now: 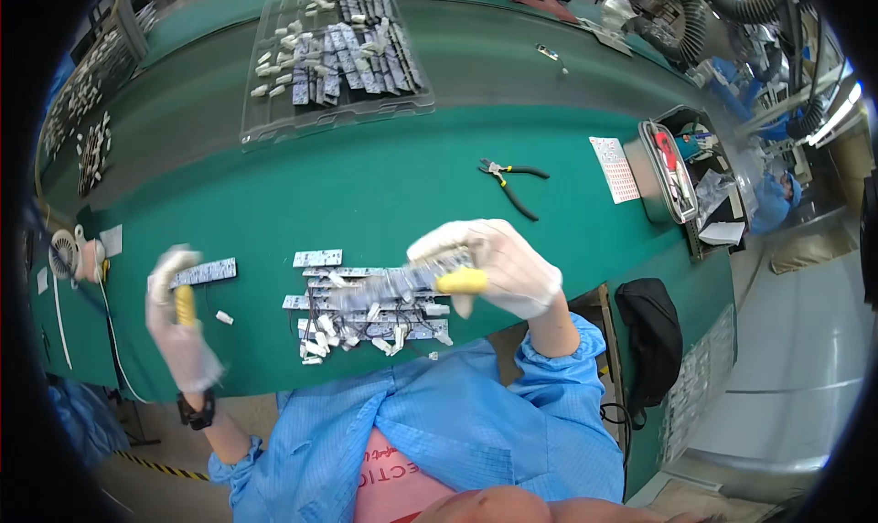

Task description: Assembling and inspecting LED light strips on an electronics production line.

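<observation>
White-gloved, my right fingers [462,282] clamped a blurred blue-grey circuit strip [393,285] above the green desk [366,180]; whether my left fingers [185,304] gripped the blue-white board [214,271], I could not tell. Both seemed light, fragile, best held by edges.

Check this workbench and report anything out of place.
What looks like a small board lies alone on the dark strip, apart from the boards heaped in the clear tray; possibly a stray.
</observation>
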### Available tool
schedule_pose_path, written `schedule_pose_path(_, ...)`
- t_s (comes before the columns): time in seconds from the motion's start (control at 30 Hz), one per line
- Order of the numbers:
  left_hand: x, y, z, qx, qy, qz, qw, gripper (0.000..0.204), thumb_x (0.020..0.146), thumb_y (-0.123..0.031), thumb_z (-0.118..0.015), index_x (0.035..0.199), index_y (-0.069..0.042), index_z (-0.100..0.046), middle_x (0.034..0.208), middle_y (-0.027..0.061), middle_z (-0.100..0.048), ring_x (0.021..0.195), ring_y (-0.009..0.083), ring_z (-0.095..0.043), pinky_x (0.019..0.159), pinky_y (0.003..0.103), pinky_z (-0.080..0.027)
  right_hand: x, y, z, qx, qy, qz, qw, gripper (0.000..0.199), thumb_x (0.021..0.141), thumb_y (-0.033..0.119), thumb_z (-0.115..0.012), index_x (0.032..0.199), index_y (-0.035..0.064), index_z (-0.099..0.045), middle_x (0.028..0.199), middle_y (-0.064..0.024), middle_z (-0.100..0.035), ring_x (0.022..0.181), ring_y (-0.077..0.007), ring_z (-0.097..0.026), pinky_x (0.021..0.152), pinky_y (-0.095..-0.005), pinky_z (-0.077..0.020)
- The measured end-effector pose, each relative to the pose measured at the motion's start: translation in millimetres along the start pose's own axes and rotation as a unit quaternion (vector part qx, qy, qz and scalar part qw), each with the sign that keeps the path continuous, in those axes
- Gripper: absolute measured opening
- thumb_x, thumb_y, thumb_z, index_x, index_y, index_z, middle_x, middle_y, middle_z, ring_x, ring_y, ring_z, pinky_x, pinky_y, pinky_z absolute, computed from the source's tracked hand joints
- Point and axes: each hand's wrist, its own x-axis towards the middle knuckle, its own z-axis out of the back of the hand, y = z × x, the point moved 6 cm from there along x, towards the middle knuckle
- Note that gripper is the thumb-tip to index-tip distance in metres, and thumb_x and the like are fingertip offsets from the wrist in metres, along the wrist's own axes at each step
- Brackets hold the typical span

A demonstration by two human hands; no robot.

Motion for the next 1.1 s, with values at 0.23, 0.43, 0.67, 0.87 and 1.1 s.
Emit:
schedule_pose_path(0.23, -31, -87, -79, -0.382, 0.24, -0.172, 0.876, 0.063, 0.084, -0.036, -0.068, 0.133, -0.007, -0.043, 0.104, 0.0171, -0.065, 0.105, 0.0299, -0.059, 0.105, 0.055, -0.03, -15, -6, -24, 0.346, -0.052, -0.013, 0.937, 0.028, 0.084, 0.014, -0.067, 0.103, -0.0046, -0.059, 0.072, -0.0113, -0.064, 0.054, -0.0157, -0.062, 0.044, -0.0241, -0.0487)
schedule_pose_path(0.43, -36, -67, -81, -0.263, 0.179, -0.029, 0.948, 0.041, 0.085, -0.018, -0.069, 0.115, 0.006, -0.054, 0.107, 0.0163, -0.063, 0.093, 0.0223, -0.064, 0.081, 0.029, -0.052, -4, -22, -31, 0.255, -0.073, -0.024, 0.964, 0.041, 0.084, 0.026, -0.069, 0.11, -0.0038, -0.055, 0.074, -0.0087, -0.063, 0.057, -0.0113, -0.058, 0.05, -0.0207, -0.0472)
schedule_pose_path(0.67, -35, -60, -77, -0.291, 0.138, 0.046, 0.946, 0.039, 0.076, -0.025, -0.076, 0.104, -0.001, -0.065, 0.097, 0.0095, -0.067, 0.083, 0.0167, -0.065, 0.071, 0.026, -0.052, -8, -23, -15, 0.17, -0.17, 0.025, 0.97, 0.042, 0.09, 0.028, -0.063, 0.116, -0.0029, -0.052, 0.074, -0.006, -0.062, 0.055, -0.0086, -0.054, 0.05, -0.0196, -0.0421)
schedule_pose_path(0.87, -30, -61, -68, -0.273, 0.14, 0.039, 0.951, 0.046, 0.07, -0.03, -0.078, 0.103, 0.001, -0.065, 0.102, 0.0125, -0.066, 0.091, 0.0192, -0.065, 0.077, 0.028, -0.053, -8, -19, -18, 0.205, -0.162, 0.029, 0.965, 0.035, 0.089, 0.02, -0.063, 0.111, -0.0054, -0.052, 0.069, -0.007, -0.06, 0.053, -0.009, -0.052, 0.048, -0.0208, -0.0413)
schedule_pose_path(1.1, -29, -61, -65, -0.262, 0.141, -0.007, 0.955, 0.046, 0.071, -0.03, -0.076, 0.102, 0.002, -0.066, 0.096, 0.0139, -0.067, 0.094, 0.0227, -0.064, 0.088, 0.037, -0.05, -10, -16, -19, 0.197, -0.15, 0.039, 0.968, 0.036, 0.088, 0.019, -0.065, 0.111, -0.0053, -0.052, 0.068, -0.0062, -0.059, 0.052, -0.0097, -0.052, 0.048, -0.0208, -0.0412)
